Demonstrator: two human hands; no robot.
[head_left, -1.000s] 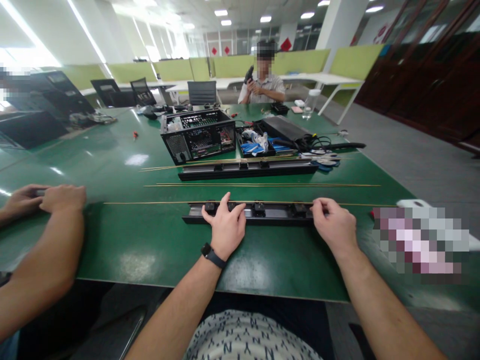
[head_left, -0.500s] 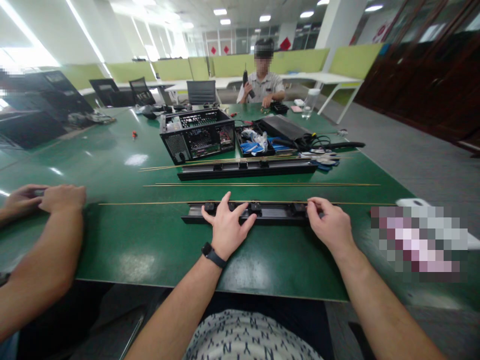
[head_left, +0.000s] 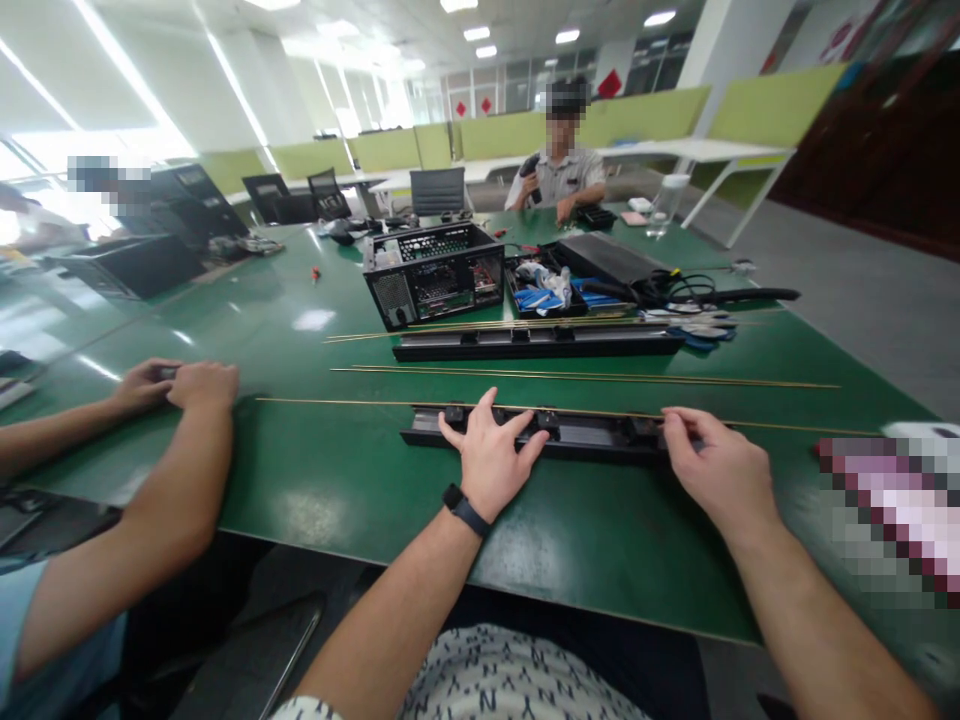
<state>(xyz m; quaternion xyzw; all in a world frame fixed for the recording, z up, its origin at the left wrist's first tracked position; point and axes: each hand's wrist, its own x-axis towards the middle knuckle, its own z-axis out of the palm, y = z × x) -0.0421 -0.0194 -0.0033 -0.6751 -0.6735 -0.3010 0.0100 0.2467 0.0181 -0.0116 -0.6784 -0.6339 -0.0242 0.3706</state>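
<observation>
A long black rail (head_left: 585,436) with several black clips lies across the green table (head_left: 352,480) in front of me. My left hand (head_left: 491,455) rests on its left part with fingers spread flat over the clips. My right hand (head_left: 716,468) sits at the rail's right end, its thumb and fingers curled onto the end clip. A thin brass rod (head_left: 360,403) runs along the rail's far side.
A second black rail (head_left: 536,343) and more brass rods (head_left: 600,377) lie further back. Behind them stand an open computer case (head_left: 433,270) and a tray of parts (head_left: 551,283). A co-worker's hands (head_left: 184,385) rest at left. Another person (head_left: 559,170) sits across.
The view has swung left and tilted, so everything sits further right. My left fingers spread wider over the clips. My right hand stays at the rail's end.
</observation>
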